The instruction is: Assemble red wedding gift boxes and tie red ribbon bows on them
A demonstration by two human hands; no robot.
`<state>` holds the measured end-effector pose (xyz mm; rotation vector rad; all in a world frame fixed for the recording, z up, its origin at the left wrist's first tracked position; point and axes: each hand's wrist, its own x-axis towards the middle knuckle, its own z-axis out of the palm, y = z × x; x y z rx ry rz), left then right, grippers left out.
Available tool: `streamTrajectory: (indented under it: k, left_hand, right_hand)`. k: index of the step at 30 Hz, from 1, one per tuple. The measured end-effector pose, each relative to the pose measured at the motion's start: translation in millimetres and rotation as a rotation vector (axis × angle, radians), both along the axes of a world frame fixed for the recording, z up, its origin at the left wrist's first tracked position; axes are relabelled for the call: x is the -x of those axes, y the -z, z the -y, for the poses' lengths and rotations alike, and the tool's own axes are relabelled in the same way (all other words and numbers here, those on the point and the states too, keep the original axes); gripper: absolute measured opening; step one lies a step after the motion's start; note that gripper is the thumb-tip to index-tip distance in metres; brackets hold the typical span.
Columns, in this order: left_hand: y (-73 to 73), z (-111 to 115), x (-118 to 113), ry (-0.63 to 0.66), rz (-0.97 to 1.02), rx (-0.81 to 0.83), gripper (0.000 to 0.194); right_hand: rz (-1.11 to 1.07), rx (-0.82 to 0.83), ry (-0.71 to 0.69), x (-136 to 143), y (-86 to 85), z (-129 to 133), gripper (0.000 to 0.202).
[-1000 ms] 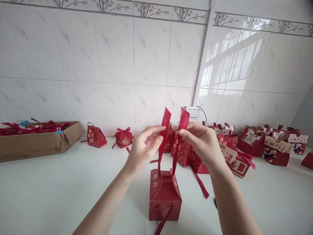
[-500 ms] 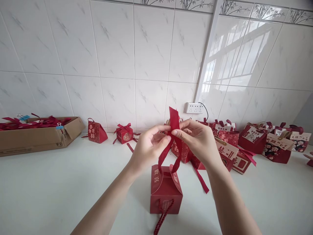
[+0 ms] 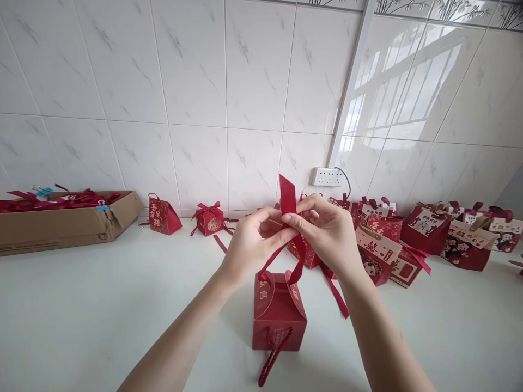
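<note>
A small red gift box [image 3: 280, 324] stands on the white table in front of me, its two curved top flaps upright and a twisted red cord handle [image 3: 269, 367] hanging from its near side. Dark red ribbon [image 3: 288, 196] rises from the flaps into my fingers. My left hand [image 3: 259, 239] pinches the ribbon from the left, and my right hand [image 3: 324, 228] pinches it from the right, thumb across the front. The hands meet above the box, with one cut ribbon end sticking up between them. Where the ribbon crosses is partly hidden by my fingers.
At the far left a cardboard box [image 3: 61, 231] holds red ribbons with blue binder clips. By the tiled wall stand a triangular red box [image 3: 163, 216] and a bow-tied cube box [image 3: 209, 220]. Several red gift boxes [image 3: 425, 227] crowd the right. A socket strip [image 3: 328, 177] is behind.
The left hand has shifted right, closer to the right hand, with its fingertips nearer the ribbon crossing. The camera view has tilted slightly downward. Both hands still pinch the ribbon.
</note>
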<state>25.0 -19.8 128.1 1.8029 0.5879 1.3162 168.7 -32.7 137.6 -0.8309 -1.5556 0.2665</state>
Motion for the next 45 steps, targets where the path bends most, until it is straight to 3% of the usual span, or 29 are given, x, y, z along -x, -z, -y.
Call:
streamTrajectory:
  k: [9, 14, 18, 26, 30, 38, 45]
  left_hand:
    - [0.7, -5, 1, -0.027, -0.009, 0.011, 0.017]
    - [2.1, -7, 0, -0.002, 0.028, 0.005, 0.021]
    - [2.1, -11, 0, 0.003, 0.014, 0.040, 0.024]
    - [4.2, -14, 4, -0.045, -0.142, 0.090, 0.030]
    - [5.1, -17, 5, 0.006, -0.134, 0.189, 0.031]
    - [2.2, -21, 8, 0.062, 0.022, 0.327, 0.026]
    - [2.5, -23, 9, 0.073, -0.054, 0.289, 0.028]
  right_hand:
    - [-0.139, -0.026, 0.126, -6, -3.0, -2, 0.034]
    - [-0.140, 0.072, -0.022, -8, -1.8, -4, 0.030]
    - [-0.117, 0.049, -0.082, -9, -2.5, 0, 0.027]
    - [0.104, -0.040, 0.054, -8, -3.9, 12, 0.011]
    - [0.244, -0.087, 0.132, -6, -2.4, 16, 0.007]
    - [0.539, -0.210, 0.032, -3, -1.0, 14, 0.009]
    - [0.540, -0.093, -0.002, -7, -2.3, 12, 0.041]
